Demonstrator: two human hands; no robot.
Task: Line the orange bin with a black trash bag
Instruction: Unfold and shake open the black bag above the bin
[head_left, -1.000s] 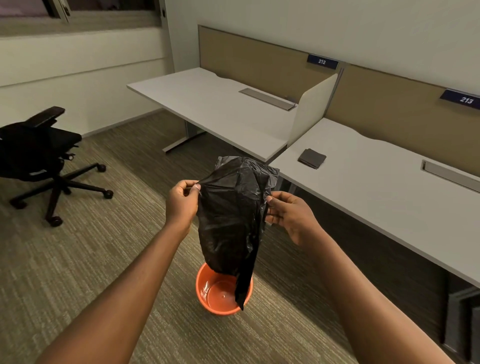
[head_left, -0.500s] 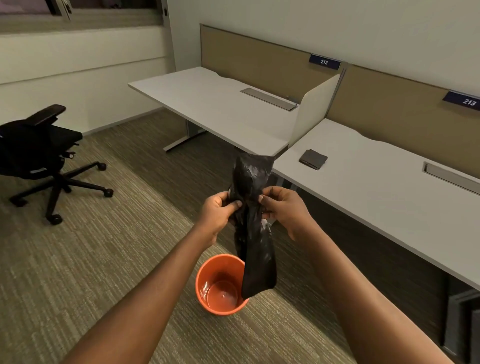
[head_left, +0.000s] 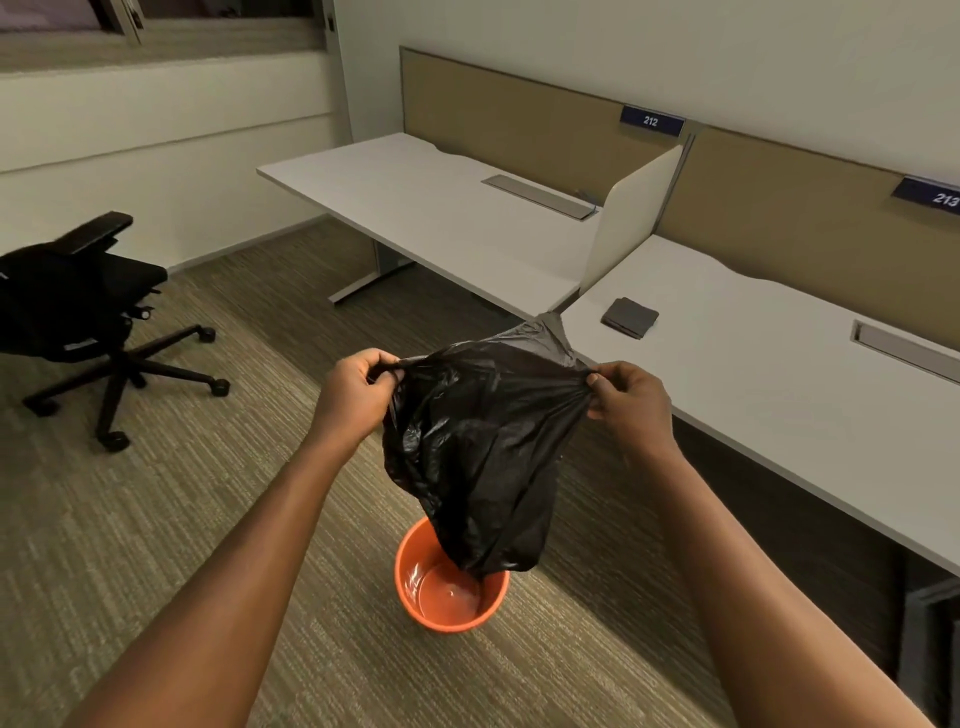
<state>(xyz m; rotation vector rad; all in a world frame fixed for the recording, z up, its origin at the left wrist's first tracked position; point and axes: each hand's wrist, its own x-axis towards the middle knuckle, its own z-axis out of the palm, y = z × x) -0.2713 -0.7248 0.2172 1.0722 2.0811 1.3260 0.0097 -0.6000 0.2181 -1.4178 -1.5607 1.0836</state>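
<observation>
carpeted office floor, pale desks (head_left: 779, 332) to the right, rolling chair (head_left: 78, 306) off left. black trash bag (head_left: 483, 447) held in the air above orange bin (head_left: 449, 592) on the carpet, left hand (head_left: 358, 395) and right hand (head_left: 628, 400) each pinching the rim at opposite sides, mouth stretched between them, bottom dangling over the bin's far rim. advisable: keep pinches wide, centre the closed end over the opening, lower straight down before folding the rim over.
</observation>
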